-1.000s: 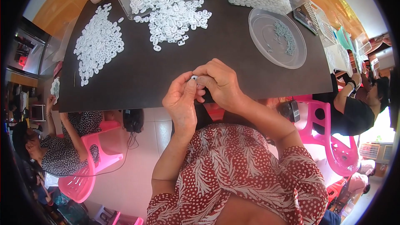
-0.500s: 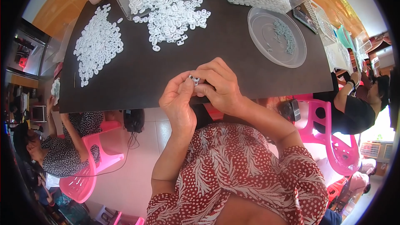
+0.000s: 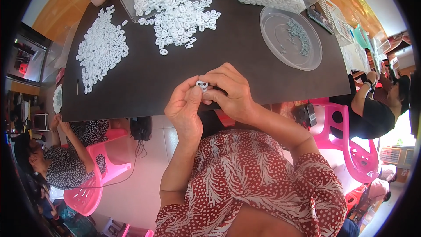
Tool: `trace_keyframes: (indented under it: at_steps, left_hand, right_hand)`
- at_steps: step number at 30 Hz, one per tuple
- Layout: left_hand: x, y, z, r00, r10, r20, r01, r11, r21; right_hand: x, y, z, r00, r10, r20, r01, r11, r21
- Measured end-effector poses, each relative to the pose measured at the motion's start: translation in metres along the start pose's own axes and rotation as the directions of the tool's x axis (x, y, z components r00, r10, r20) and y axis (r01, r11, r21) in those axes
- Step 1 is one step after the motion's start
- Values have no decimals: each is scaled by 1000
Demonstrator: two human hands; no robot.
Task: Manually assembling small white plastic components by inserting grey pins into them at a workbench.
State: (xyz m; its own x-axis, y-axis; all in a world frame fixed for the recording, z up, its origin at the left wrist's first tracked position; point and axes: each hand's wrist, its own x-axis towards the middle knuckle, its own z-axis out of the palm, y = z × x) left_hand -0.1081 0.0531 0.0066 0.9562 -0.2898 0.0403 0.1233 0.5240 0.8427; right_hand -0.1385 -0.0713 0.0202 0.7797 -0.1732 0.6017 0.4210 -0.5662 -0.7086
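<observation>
Both my hands meet over the near edge of the dark table. Between the fingertips is a small white plastic piece with two dark round holes [image 3: 201,84]. My left hand [image 3: 184,105] pinches it from the left with thumb and forefinger. From the right, my right hand [image 3: 231,91] grips it too, its fingers curled and partly hiding it. Whether it is one piece or two joined, I cannot tell. Similar loose white pieces lie in a long pile [image 3: 103,48] at the left and a heap [image 3: 182,26] at the far middle.
A clear tray [image 3: 126,9] of white pieces and a fuller clear bin [image 3: 250,2] stand at the back. Small grey pins [image 3: 300,37] lie in a round clear lid [image 3: 276,46] at right. A phone [image 3: 320,19] is beyond it. People sit on pink chairs either side.
The white piece has turned or come further out, so its two holes show more plainly. My left thumb has slid slightly downward. The person at left has brought their hands together.
</observation>
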Motion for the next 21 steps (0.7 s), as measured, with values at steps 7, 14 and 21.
trace_keyframes:
  at_steps: [7,14,21]
  left_hand:
    - [1,3,-4,1000,22,8,-22,998,52]
    - [4,5,-6,999,-50,9,50,997,50]
    - [3,1,-11,999,19,34,-20,999,50]
  right_hand:
    - [-4,-2,5,999,29,-23,-28,999,24]
    - [-7,-1,4,998,53,-18,-53,999,8]
    - [-4,-1,6,999,20,-41,-19,999,41]
